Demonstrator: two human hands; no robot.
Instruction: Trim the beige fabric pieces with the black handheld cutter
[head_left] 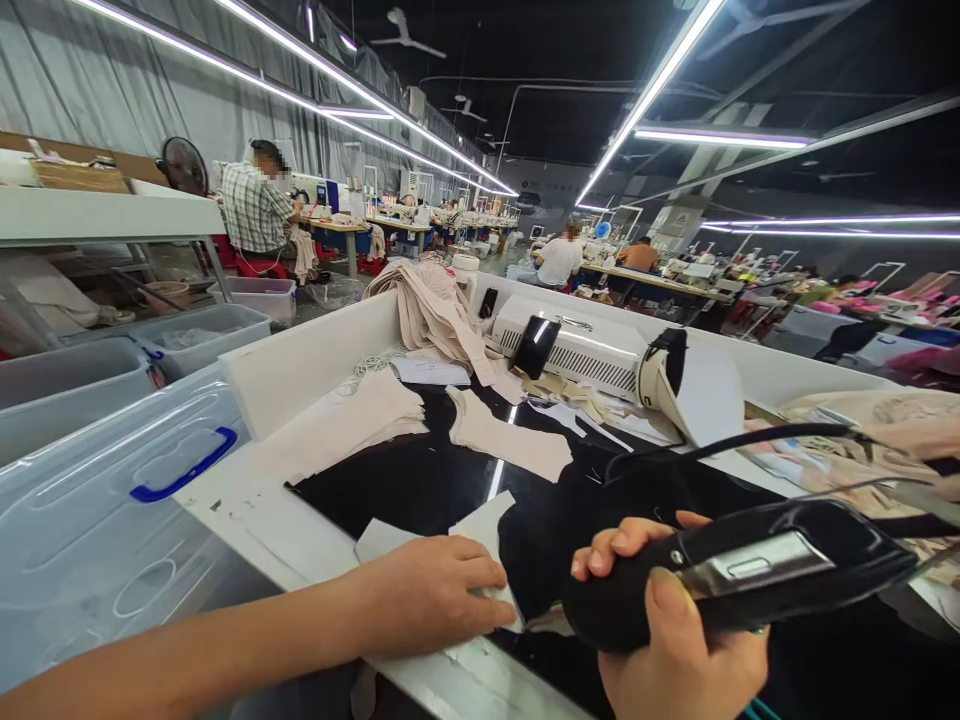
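Note:
My right hand [690, 640] is wrapped round a black corded handheld tool [757, 565] with a silver panel on its side; its exact kind I cannot make out. The rounded black end of it points left, close to the near edge of the black table surface [540, 560]. My left hand [442, 590] lies fingers down on a white pattern piece [487, 525] at that edge, just left of the tool. Cut beige fabric pieces [510, 435] lie beyond it, with a stack of beige pieces [367, 420] to the left.
A white vented machine [570, 345] stands along the back, with a phone [536, 345] leaning on it. Beige fabric strips [435, 305] hang over the back board. Clear plastic bins [112, 500] stand left. A dark cable [750, 440] crosses the right side. People sit at sewing machines beyond.

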